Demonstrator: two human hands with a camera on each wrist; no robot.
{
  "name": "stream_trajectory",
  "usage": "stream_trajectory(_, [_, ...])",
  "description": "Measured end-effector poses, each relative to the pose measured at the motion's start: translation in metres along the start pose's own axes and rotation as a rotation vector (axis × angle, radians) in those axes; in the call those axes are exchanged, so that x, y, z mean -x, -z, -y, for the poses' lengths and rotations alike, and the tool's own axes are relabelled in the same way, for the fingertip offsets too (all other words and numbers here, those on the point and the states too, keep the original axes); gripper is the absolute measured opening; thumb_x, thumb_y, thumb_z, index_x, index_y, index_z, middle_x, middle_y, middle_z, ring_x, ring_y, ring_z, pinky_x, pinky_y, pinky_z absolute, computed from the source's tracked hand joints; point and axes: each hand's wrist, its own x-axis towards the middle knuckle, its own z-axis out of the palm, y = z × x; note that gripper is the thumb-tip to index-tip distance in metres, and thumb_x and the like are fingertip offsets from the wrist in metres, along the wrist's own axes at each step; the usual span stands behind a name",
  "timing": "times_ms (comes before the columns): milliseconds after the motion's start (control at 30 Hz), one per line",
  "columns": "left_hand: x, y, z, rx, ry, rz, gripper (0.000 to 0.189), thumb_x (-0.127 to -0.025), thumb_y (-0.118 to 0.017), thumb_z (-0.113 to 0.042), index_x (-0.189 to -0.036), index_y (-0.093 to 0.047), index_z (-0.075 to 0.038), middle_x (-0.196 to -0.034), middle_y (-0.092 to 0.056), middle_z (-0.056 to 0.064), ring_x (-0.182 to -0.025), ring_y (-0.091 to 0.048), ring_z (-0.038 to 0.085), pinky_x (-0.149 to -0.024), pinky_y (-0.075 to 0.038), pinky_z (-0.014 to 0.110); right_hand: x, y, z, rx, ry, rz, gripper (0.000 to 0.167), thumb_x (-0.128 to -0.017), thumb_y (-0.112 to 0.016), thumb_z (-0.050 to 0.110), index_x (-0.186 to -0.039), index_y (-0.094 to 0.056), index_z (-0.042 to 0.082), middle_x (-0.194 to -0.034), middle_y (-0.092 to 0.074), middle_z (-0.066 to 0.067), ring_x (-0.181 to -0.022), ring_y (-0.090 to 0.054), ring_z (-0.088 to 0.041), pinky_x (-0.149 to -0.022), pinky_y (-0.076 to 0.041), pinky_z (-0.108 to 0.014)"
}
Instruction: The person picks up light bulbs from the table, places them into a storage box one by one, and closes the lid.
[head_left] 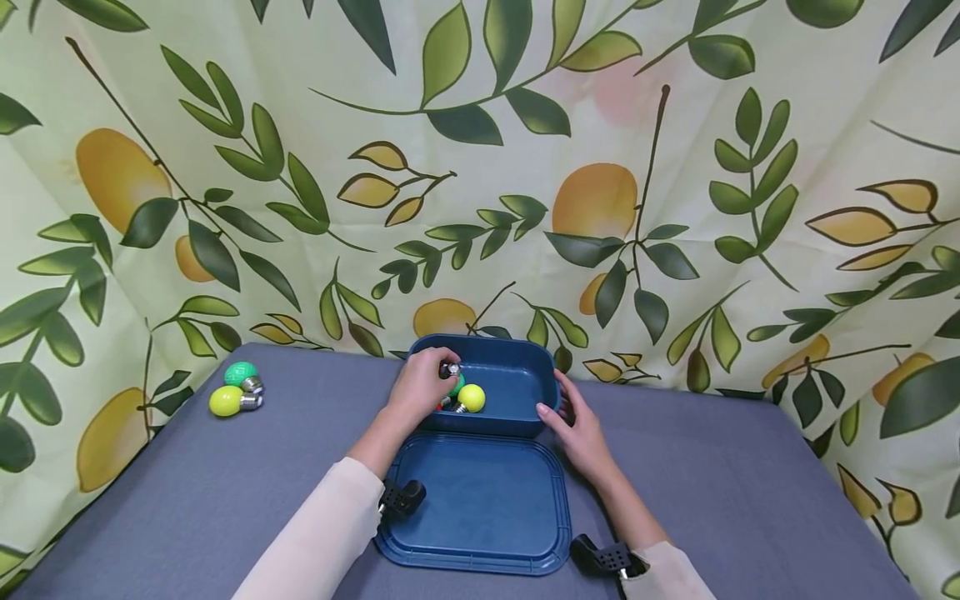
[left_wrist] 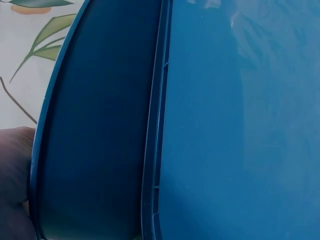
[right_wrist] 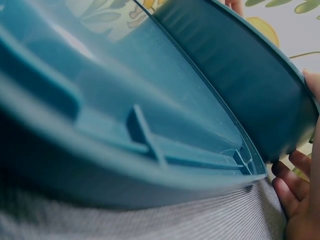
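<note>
A deep blue plastic box [head_left: 510, 375] stands at the back of the table. My left hand [head_left: 422, 387] reaches over its left side, fingers curled round a light bulb whose metal base [head_left: 450, 369] shows at the fingertips. Below the fingers inside the box lie a yellow bulb [head_left: 471, 398] and parts of green [head_left: 457, 384] and red bulbs, partly covered by the hand. At the box's right end, my right hand [head_left: 581, 427] grips the wall, thumb at the rim and fingers outside. The right wrist view shows these fingers [right_wrist: 292, 185] against the outer wall.
A blue lid [head_left: 476, 504] lies flat in front of the box, under the left wrist. On the table's left side, a green bulb [head_left: 240, 374] and a yellow bulb [head_left: 225, 401] rest side by side. A leaf-patterned cloth [head_left: 480, 183] hangs behind the table.
</note>
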Motion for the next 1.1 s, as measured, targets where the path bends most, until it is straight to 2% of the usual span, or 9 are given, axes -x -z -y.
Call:
stream_trajectory(100, [0.004,0.001,0.0,0.036,0.023,-0.03,0.03,-0.092,-0.074,-0.018,-0.121,-0.071,-0.009,-0.118,-0.072,0.009,-0.1,-0.066,0.024,-0.085,-0.058,0.041,-0.001,0.0,0.0,-0.002,0.002,0.0,0.068,-0.099,-0.064,0.031,-0.159,-0.032,0.019,-0.155,-0.045,-0.022,-0.134,-0.055,-0.039,-0.112,-0.044,-0.057])
stream_trajectory(200, [0.01,0.003,0.003,0.085,0.042,-0.09,0.032,-0.093,-0.073,-0.022,-0.123,-0.071,-0.012,-0.122,-0.07,0.01,-0.108,-0.066,0.027,-0.088,-0.059,0.043,-0.001,0.0,0.0,-0.003,0.006,-0.002,0.069,-0.099,-0.064,0.03,-0.159,-0.032,0.018,-0.155,-0.045,-0.022,-0.134,-0.055,-0.04,-0.112,-0.044,-0.057])
stream_trajectory(300, [0.019,0.006,0.007,0.142,0.035,-0.156,0.028,-0.094,-0.072,-0.022,-0.12,-0.072,-0.013,-0.121,-0.07,0.011,-0.106,-0.066,0.03,-0.085,-0.06,0.043,-0.001,0.0,0.001,0.002,0.006,-0.007,0.069,-0.099,-0.064,0.03,-0.159,-0.031,0.018,-0.155,-0.045,-0.022,-0.134,-0.055,-0.04,-0.112,-0.044,-0.057])
stream_trajectory(533, [0.039,0.027,0.025,0.207,-0.017,-0.3,0.022,-0.094,-0.071,-0.018,-0.114,-0.074,-0.01,-0.116,-0.072,0.01,-0.108,-0.066,0.032,-0.097,-0.055,0.047,-0.001,-0.001,0.001,0.021,-0.01,-0.008,0.07,-0.099,-0.064,0.031,-0.159,-0.031,0.017,-0.155,-0.045,-0.023,-0.134,-0.055,-0.04,-0.112,-0.044,-0.057])
stream_trajectory(733, [0.056,0.051,0.05,0.168,-0.044,-0.387,0.023,-0.092,-0.073,-0.014,-0.114,-0.074,-0.008,-0.113,-0.073,0.012,-0.107,-0.068,0.033,-0.098,-0.055,0.049,0.0,0.0,0.001,0.038,-0.011,-0.003,0.069,-0.1,-0.062,0.032,-0.159,-0.03,0.018,-0.157,-0.043,-0.023,-0.136,-0.053,-0.041,-0.112,-0.043,-0.057])
stream_trajectory(1100, [0.078,0.092,0.096,0.031,0.005,-0.508,0.026,-0.091,-0.072,-0.011,-0.116,-0.072,-0.004,-0.116,-0.07,0.019,-0.11,-0.064,0.04,-0.094,-0.05,0.056,0.0,-0.001,0.0,0.04,-0.007,-0.004,0.069,-0.1,-0.063,0.033,-0.159,-0.031,0.018,-0.156,-0.043,-0.023,-0.136,-0.052,-0.041,-0.113,-0.043,-0.058])
